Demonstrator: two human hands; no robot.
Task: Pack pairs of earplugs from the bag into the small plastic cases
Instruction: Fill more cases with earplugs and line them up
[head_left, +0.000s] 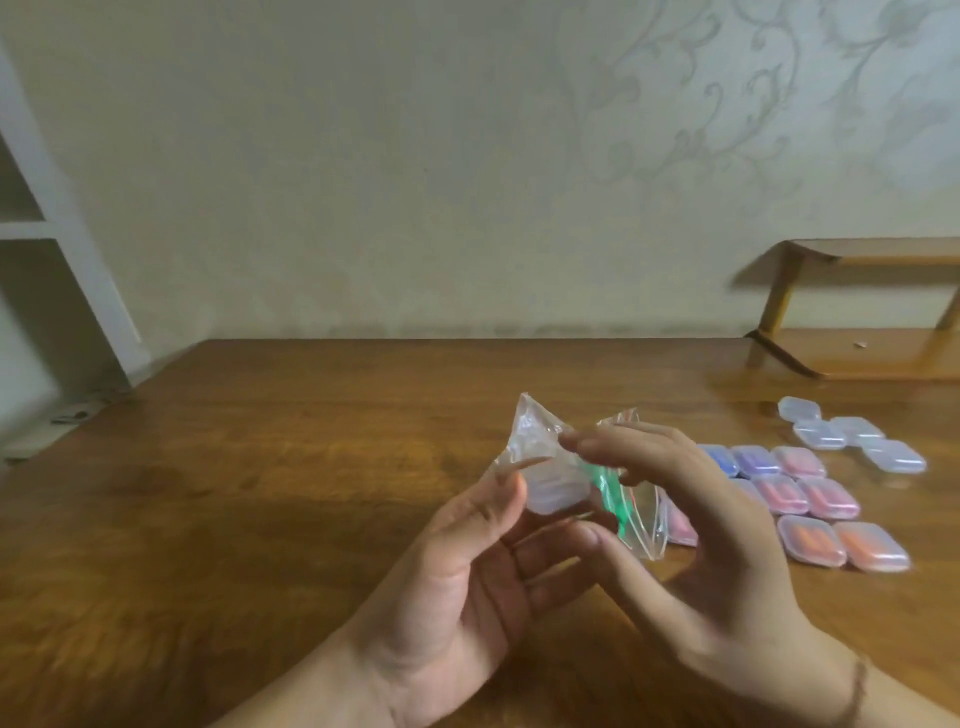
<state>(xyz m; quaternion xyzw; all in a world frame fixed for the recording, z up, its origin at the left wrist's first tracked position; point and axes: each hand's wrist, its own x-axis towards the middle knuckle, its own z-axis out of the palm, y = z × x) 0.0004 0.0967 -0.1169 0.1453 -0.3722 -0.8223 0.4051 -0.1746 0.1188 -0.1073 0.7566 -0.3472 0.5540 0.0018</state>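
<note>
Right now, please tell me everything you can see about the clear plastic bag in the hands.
The clear plastic bag is small, thin and crumpled, with a press-seal strip along its right end. It is held up above the wooden table, not resting on it. The left hand pinches its left part; the right hand reaches over it, fingers touching its top. Green earplugs show through the film near the middle, along with a pale, blurred shape that cannot be identified.

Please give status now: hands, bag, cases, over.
Left hand and right hand both hold clear bag above table. Filled cases at right. Nothing blocking.
</note>
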